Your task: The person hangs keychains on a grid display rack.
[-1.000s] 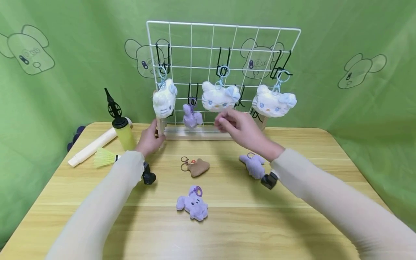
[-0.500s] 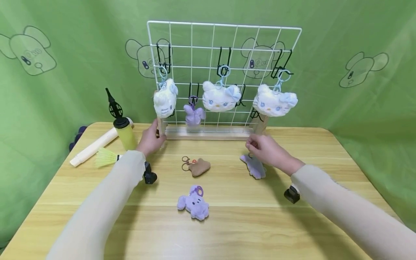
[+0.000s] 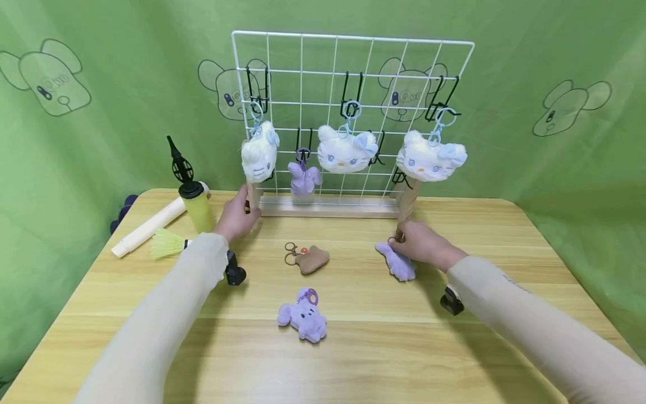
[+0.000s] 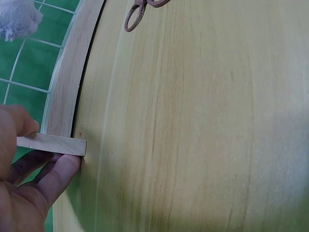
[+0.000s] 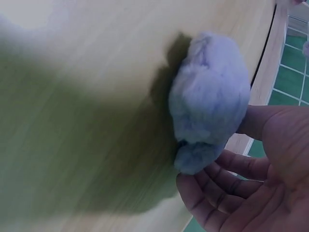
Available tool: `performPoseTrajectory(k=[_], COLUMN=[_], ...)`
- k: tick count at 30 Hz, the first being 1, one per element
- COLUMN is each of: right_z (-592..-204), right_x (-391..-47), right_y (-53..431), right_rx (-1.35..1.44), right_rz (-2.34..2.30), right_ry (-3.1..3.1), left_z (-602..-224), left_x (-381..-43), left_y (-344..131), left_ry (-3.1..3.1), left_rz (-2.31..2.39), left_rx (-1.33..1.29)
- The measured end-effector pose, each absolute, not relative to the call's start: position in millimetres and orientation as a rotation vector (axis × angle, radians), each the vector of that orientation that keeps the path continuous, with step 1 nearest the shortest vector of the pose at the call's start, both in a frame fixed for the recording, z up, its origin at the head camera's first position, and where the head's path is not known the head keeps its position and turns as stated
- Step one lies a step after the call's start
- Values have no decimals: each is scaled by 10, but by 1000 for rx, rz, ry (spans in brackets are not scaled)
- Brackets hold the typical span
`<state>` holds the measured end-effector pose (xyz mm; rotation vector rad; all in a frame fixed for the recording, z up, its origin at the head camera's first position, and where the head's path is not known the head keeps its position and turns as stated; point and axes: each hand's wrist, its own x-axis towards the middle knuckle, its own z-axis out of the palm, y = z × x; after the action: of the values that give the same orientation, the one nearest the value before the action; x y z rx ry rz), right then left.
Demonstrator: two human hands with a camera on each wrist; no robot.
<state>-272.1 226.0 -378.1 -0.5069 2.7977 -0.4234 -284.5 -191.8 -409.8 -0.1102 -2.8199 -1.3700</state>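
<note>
The bench [image 3: 353, 370] carries the whole layout, and at its far side stands a white wire rack [image 3: 353, 37] that looks a little over half dressed: four charms hang on it, three are off it. The left cat plush [image 3: 260, 152], middle cat plush [image 3: 347, 150] and right cat plush [image 3: 431, 158], all white, hang by pale blue rings from upper black hooks. A hanging lilac plush [image 3: 304, 179] is lower, between the left and middle cats. Off the rack are a near lilac plush [image 3: 307, 321] and a brown plush [image 3: 312, 260], both lying untouched on the bench, and a far lilac plush [image 3: 401, 266], in front of the rack's right end.

The left hand [image 3: 237, 216] grasps the wooden support [image 4: 58, 144] at the rack's left end, thumb on one face and fingers on the other, and seems to steady it. The right hand [image 3: 426, 244] is partly curled, gripping the far lilac plush between thumb and fingers; whether the plush is wholly clear of the bench, I cannot tell. Its small ring [image 3: 391, 239] shows beside the fingertips
</note>
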Motion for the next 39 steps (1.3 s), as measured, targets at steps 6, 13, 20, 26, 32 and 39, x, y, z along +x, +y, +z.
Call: performPoseTrajectory(k=[6, 13, 20, 26, 32, 39], right_z=[-3795, -3822, -3854, -3890, -3893, -3888], right_x=[-2703, -2702, -2684, -2645, -2624, -2633], right_y=[2215, 2183, 2182, 2197, 2229, 2302], right_rx=[-536, -543, -544, -584, -601, -542], right_rz=[-378, -364, -386, -387, -417, -688], right_ry=[2827, 2861, 2870, 2916, 2962, 2951], left_z=[-4105, -4096, -4111, -4118, -4108, -4110], left_x=[-2846, -2836, -2842, -2842, -2848, -2853], left_y=[-1917, -1930, -1930, -1925, -1911, -1914], left_ry=[-2811, -2810, -2810, -2803, -2806, -2818], left_rz=[-1374, -1367, -1367, -1365, -1367, -1367], left_rx=[-118, -121, -117, -123, -119, -108])
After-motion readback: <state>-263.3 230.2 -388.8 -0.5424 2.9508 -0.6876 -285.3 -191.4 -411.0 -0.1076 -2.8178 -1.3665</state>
